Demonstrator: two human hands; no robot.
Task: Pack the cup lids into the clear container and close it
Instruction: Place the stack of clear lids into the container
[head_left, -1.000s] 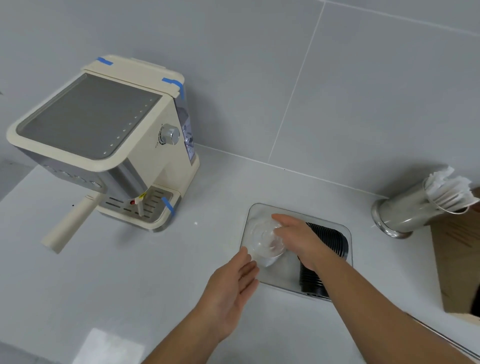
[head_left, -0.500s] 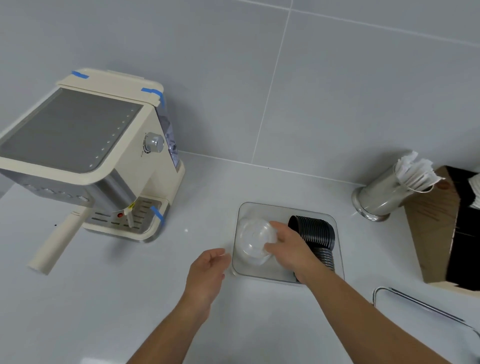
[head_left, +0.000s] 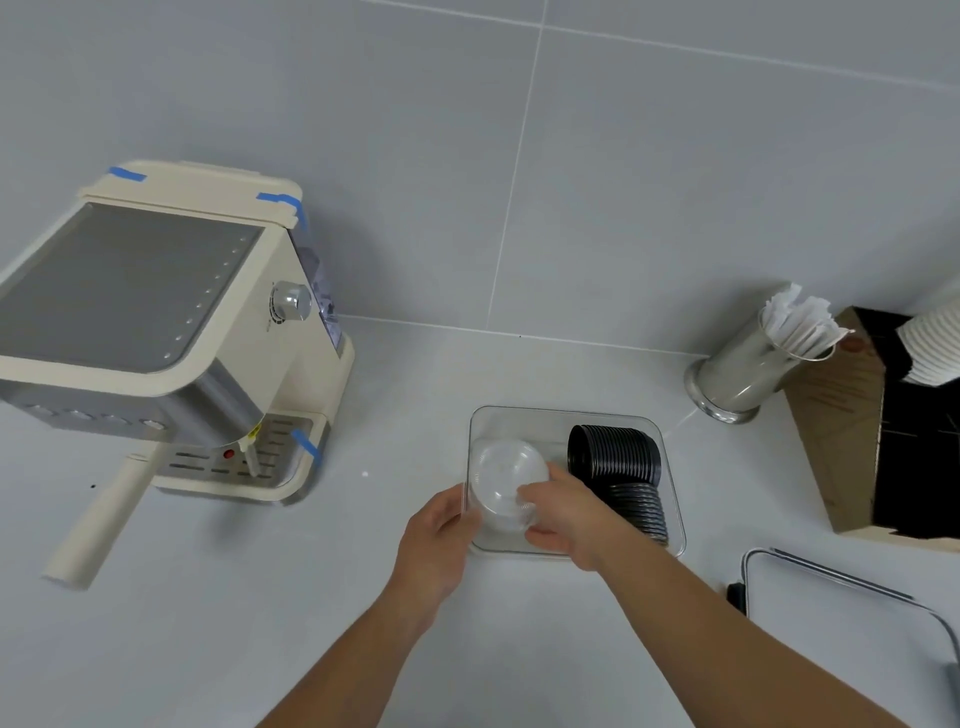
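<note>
A single head-worn wide-angle view looks forward and steeply down at a pale counter, close above the clear container (head_left: 571, 421). Left of the container stands a coffee machine (head_left: 171, 332); behind it rises the tiled wall. Both forearms enter from the lower edge toward the container.

Two bare forearms, no sleeves; left hand (head_left: 436, 540), right hand (head_left: 566, 519).
</note>
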